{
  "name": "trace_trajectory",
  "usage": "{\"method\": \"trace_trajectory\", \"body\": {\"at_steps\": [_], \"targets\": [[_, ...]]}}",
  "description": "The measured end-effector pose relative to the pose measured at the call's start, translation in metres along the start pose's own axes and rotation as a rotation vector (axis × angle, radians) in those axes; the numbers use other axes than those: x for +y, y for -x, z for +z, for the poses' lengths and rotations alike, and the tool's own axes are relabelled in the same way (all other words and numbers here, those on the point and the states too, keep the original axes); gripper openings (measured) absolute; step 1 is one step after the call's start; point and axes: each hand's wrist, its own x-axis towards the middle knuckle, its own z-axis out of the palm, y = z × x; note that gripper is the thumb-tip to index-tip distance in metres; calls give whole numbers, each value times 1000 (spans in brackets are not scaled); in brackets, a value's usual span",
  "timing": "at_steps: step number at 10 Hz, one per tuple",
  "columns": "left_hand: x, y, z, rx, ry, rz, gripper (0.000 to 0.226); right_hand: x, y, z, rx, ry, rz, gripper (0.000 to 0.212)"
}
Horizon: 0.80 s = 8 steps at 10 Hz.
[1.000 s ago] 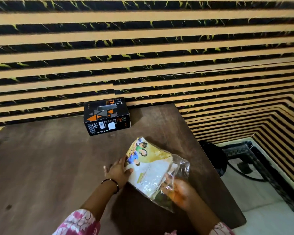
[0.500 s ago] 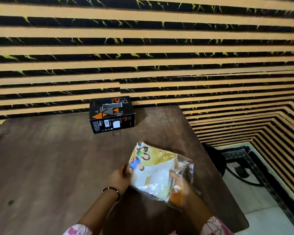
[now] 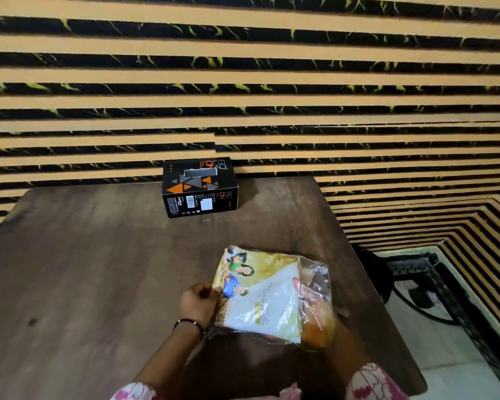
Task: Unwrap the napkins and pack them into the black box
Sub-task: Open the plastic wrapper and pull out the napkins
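Napkin pack (image 3: 267, 295): clear plastic wrapper, white napkins inside, yellow printed picture on its far left part; lies near the front right of the worktop (image 3: 98, 255), held between both hands.
Left hand (image 3: 199, 304): fingers curled and pinched on the pack's left edge; dark bracelet (image 3: 188, 323) at the wrist.
Right hand (image 3: 315, 310): inside or under the loose wrapper end at the pack's right side, seen through the plastic, gripping it.
Black box (image 3: 199, 186): closed, orange and grey triangles on top, at the far edge of the worktop against the striped wall (image 3: 243, 82), well apart from the pack.
Sleeves: pink-and-white print, bottom edge of view.
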Motion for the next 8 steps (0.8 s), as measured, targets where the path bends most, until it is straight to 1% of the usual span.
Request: {"method": "trace_trajectory", "body": {"at_steps": [1, 2, 3, 4, 5, 6, 7, 8], "targets": [[-3, 0, 0, -2, -1, -2, 9, 0, 9, 4, 26, 70, 8, 41], [-3, 1, 0, -2, -13, -19, 10, -3, 8, 10, 105, 238, 1, 53], [-3, -1, -9, 81, -20, -13, 11, -6, 5, 8, 196, 331, -48, 41], [-3, -10, -23, 205, -27, 7, 12, -28, 19, 8, 83, 300, -44, 51], [2, -11, -27, 227, -1, 33, 18, -54, 28, 8, 0, 291, -12, 83], [10, -2, -22, 183, -116, 129, 8, -65, 27, 3, 11, 361, -17, 75], [18, 5, -18, 162, -348, 357, 57, -59, 25, 2, 7, 379, -25, 82], [26, 13, -7, 19, -597, 735, 78, -44, 28, 7, -60, 345, 7, 58]]}}
